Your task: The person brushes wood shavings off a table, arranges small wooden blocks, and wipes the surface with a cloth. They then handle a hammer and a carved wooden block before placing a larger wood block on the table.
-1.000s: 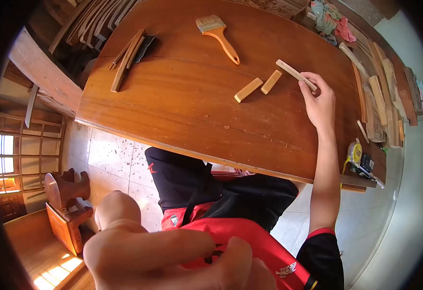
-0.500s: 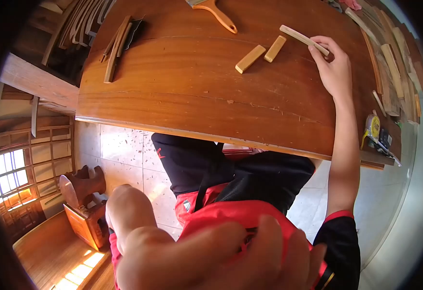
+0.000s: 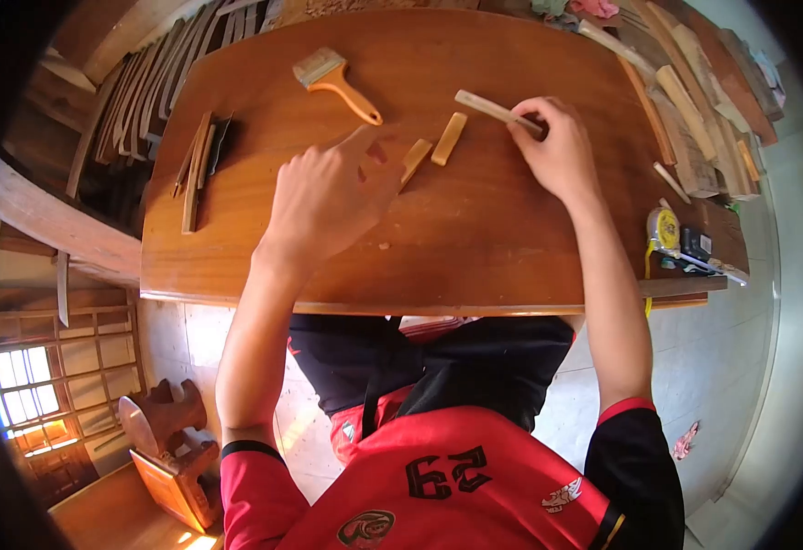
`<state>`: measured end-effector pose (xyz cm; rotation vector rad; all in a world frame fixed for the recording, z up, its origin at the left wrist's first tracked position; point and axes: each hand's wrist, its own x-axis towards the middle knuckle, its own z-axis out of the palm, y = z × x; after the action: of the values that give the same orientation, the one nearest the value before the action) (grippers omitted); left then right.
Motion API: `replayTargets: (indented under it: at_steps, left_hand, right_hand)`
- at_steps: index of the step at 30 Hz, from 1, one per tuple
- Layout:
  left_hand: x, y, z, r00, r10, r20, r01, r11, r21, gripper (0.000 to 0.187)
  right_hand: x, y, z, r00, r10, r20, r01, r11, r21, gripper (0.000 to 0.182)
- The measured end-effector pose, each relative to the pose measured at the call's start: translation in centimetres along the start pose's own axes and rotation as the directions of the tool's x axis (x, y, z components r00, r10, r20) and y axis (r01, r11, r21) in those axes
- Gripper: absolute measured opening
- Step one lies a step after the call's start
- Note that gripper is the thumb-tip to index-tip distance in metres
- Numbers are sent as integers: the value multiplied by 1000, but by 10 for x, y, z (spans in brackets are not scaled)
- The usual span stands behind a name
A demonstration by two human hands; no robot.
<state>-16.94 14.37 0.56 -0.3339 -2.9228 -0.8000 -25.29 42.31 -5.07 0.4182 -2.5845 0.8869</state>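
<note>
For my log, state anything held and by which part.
The right hand holds a wooden stick near its right end; whether the left hand grips anything cannot be told.

Both hands forward, right one pinched, left one loose

Both arms reach forward from the torso, the hands apart. The left hand (image 3: 326, 197) is held palm down, its back facing up and its fingers angled inward to the right, slightly blurred and partly hidden behind the hand itself. The left forearm (image 3: 259, 330) slants up and inward from the elbow. The right hand (image 3: 559, 151) reaches a little farther forward, thumb and fingers closed in a pinch on its left side, knuckles bent. The right forearm (image 3: 610, 284) rises from a bent elbow, leaning inward toward the wrist (image 3: 580, 200).
</note>
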Motion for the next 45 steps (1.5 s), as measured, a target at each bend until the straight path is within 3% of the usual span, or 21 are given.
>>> replayTargets:
  at_steps: [4, 10, 13, 16, 17, 19, 20, 22, 24, 28, 35, 45]
  left_hand:
    - [41, 10, 2, 965, -93, 245, 49, 983, 177, 43]
    - [80, -15, -3, 862, -1, 507, 40, 997, -65, 42]
    - [77, -26, -1, 918, 92, 385, 22, 959, -281, 36]
    - [69, -24, 7, 985, 116, 130, -60, 927, -370, 31]
    - [68, -24, 11, 990, 109, 95, -59, 903, -425, 31]
    - [72, -21, 22, 995, 97, 12, -75, 835, -545, 29]
    - [71, -17, 25, 995, 93, 27, -60, 812, -581, 29]
    - [70, -12, 26, 995, 83, 55, -30, 773, -634, 28]
    - [72, -12, 32, 995, 99, 28, -54, 730, -681, 29]
    - [66, -2, 20, 999, 38, -15, -39, 788, -615, 29]
    - [73, -17, 30, 999, -41, 28, 47, 575, -817, 39]
    - [73, -17, 30, 995, -85, 58, 96, 569, -816, 34]
  right_hand:
    - [-1, 3, 2, 1000, -2, -16, 2, 1000, -16, 11]
    - [0, 1, -2, 999, 53, -8, -52, 998, 20, 8]
    - [2, -1, -5, 994, 112, 8, -111, 984, 142, 11]
    - [1, -11, -4, 996, 56, -65, -33, 950, 310, 13]
    - [1, -8, -2, 993, -51, -103, 80, 952, 296, 15]
    - [-1, -19, -8, 1000, 5, -6, -1, 882, 472, 18]
    - [-2, -24, -11, 998, 29, 62, -57, 858, 511, 20]
    - [-4, -24, -5, 1000, -4, -11, 9, 816, 578, 22]
    - [-6, -23, -10, 1000, 6, 26, -20, 806, 591, 22]
    - [-5, -27, -10, 998, 6, 55, -38, 802, 597, 24]
    - [-3, -33, -12, 994, -12, 109, -61, 769, 636, 25]
    - [-5, -33, -14, 985, 6, 174, -115, 770, 627, 26]
